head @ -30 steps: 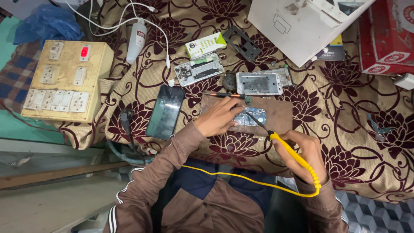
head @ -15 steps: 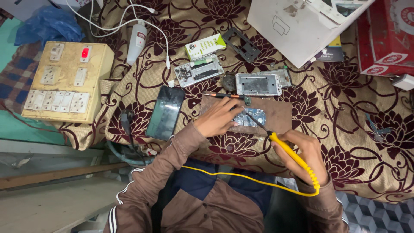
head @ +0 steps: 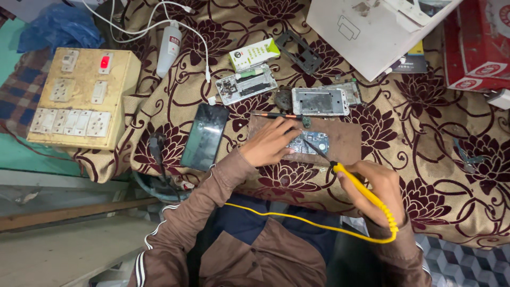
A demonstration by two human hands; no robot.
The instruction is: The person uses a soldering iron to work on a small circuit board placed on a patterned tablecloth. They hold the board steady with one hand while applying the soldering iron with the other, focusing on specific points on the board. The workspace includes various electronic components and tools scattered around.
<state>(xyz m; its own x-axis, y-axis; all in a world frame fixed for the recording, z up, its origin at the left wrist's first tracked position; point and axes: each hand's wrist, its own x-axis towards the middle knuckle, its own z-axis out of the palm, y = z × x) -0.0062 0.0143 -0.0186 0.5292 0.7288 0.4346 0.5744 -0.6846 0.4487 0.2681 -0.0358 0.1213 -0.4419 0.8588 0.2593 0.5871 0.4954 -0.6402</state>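
Note:
A small blue circuit board (head: 313, 142) lies on a brown mat (head: 345, 139) on the flower-patterned cloth. My left hand (head: 271, 143) presses down on the board's left edge. My right hand (head: 372, 191) grips a yellow-handled soldering iron (head: 366, 194); its dark tip reaches up-left onto the board. A yellow cable (head: 297, 218) runs from the iron across my lap.
A dark phone (head: 204, 136) lies left of the mat, an orange-handled screwdriver (head: 276, 115) just above my left hand. Behind are two opened phone frames (head: 320, 101) (head: 247, 85), a green-white box (head: 254, 53), a switchboard (head: 79, 95), a white box (head: 372, 29) and a red box (head: 478, 42).

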